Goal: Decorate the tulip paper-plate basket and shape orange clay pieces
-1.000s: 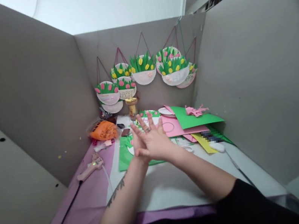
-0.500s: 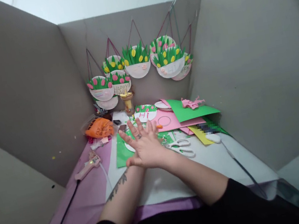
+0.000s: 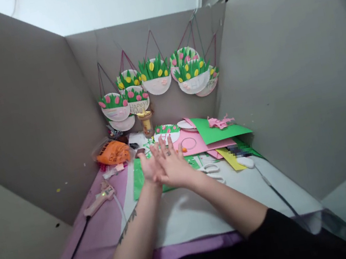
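My right hand point(image 3: 174, 167) lies partly over my left hand point(image 3: 150, 167), palms touching, above the middle of the table. The right hand's fingers are spread and a ring shows on one; nothing is in it. The left hand is seen beside and below it, its fingers apart and partly hidden. Under both hands lies a green sheet point(image 3: 138, 181). Just right of my right hand are white-handled scissors point(image 3: 211, 168), partly covered by that arm. Behind the hands sits a small "HI" plate point(image 3: 167, 133) with paper tulips.
Tulip plates point(image 3: 157, 83) hang on the grey back panel. A glue gun point(image 3: 100, 201) with a cord and an orange bag point(image 3: 113, 152) are at left. Pink paper point(image 3: 192, 144), a green sheet point(image 3: 222, 129), yellow paper point(image 3: 234, 160) and a white cable end point(image 3: 245, 162) are at right.
My left hand has come out from behind the right one, toward the left. My right hand still overlaps it. The view has shifted slightly.
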Available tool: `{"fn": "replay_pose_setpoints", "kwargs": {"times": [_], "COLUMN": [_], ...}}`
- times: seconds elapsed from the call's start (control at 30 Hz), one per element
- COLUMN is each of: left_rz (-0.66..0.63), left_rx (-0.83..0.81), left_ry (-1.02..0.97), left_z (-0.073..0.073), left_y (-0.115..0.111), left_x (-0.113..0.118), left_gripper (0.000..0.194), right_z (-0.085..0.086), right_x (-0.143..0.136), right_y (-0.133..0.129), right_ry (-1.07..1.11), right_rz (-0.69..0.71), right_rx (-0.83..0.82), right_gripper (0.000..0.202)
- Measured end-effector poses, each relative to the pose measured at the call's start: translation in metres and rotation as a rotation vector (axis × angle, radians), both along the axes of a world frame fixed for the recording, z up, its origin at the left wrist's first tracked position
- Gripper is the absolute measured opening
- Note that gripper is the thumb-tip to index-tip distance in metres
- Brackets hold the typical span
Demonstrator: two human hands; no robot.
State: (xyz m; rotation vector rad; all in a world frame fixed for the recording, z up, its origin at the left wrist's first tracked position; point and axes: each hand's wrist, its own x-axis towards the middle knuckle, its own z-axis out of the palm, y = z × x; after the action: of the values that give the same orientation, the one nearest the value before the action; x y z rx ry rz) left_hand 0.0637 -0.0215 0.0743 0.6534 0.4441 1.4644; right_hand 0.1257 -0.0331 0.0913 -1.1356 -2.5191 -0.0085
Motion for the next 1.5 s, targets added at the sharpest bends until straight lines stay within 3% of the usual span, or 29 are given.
{"fn": "replay_pose_setpoints", "kwargs": {"times": [0.1,0.2,0.27,0.33,0.43,0.57,0.63,0.7,0.77,0.9,1.0,1.07,1.17,1.23,1.33,1.4,1.5], "left_rz": [0.132,0.164,0.102,0.107,0.254,0.215,0.196,0.276,0.316,0.140,0.174,0.219,0.126,0.096,0.231,0.299,0.115], "left_rx": [0.017,0.056,0.044,0.037,0.080,0.098,0.086,0.105,0.124,0.044,0.011,0.026,-0.004,-0.026,-0.012,0.003,-0.044], "left_ry": [0.017,0.072,0.099,0.098,0.097,0.175,0.177,0.135,0.089,0.049,-0.028,-0.055,-0.033,-0.011,0.004,0.030,0.056], "left_z": [-0.004,-0.007,-0.008,-0.008,-0.009,-0.009,-0.009,-0.010,-0.010,-0.009,-0.009,-0.010,-0.010,-0.013,-0.020,-0.023,-0.023], "left_y": [0.002,0.004,0.005,0.006,0.007,0.005,0.004,0.003,0.003,0.003,0.003,0.004,0.006,0.007,0.007,0.007,0.006], "left_x": [-0.022,-0.028,-0.025,-0.017,-0.009,-0.012,-0.013,-0.010,-0.006,-0.012,-0.018,-0.019,-0.021,-0.023,-0.020,-0.017,-0.015], "left_gripper": [0.064,0.063,0.075,0.079,0.053,0.067,0.063,0.046,0.046,0.073,0.059,0.055,0.068,0.075,0.064,0.061,0.071], "right_z": [-0.001,0.001,0.001,-0.001,-0.002,-0.004,-0.005,-0.005,-0.004,-0.005,-0.005,-0.002,0.000,-0.001,-0.004,-0.004,-0.005], "right_x": [-0.001,0.000,0.001,0.001,-0.001,0.002,0.002,0.000,-0.001,-0.001,-0.005,-0.008,-0.008,-0.008,-0.008,-0.007,-0.006], "right_y": [-0.003,-0.001,0.000,0.001,0.004,0.012,0.011,0.010,0.011,0.014,0.013,0.013,0.015,0.013,0.011,0.014,0.022], "right_ry": [-0.034,0.003,0.023,-0.006,-0.042,-0.001,-0.024,-0.060,-0.066,-0.046,-0.074,-0.073,-0.045,-0.050,-0.065,-0.034,0.016], "right_rz": [0.139,0.051,-0.012,0.064,0.163,-0.012,0.040,0.132,0.116,0.003,0.125,0.130,0.009,0.021,0.184,0.175,0.028], "right_rx": [0.034,0.031,0.006,-0.001,0.008,-0.032,-0.042,-0.016,0.004,-0.030,-0.015,0.015,0.041,0.021,0.015,0.033,0.016], "right_gripper": [0.097,0.096,0.097,0.100,0.100,0.094,0.095,0.095,0.094,0.097,0.098,0.095,0.097,0.101,0.099,0.094,0.094]}}
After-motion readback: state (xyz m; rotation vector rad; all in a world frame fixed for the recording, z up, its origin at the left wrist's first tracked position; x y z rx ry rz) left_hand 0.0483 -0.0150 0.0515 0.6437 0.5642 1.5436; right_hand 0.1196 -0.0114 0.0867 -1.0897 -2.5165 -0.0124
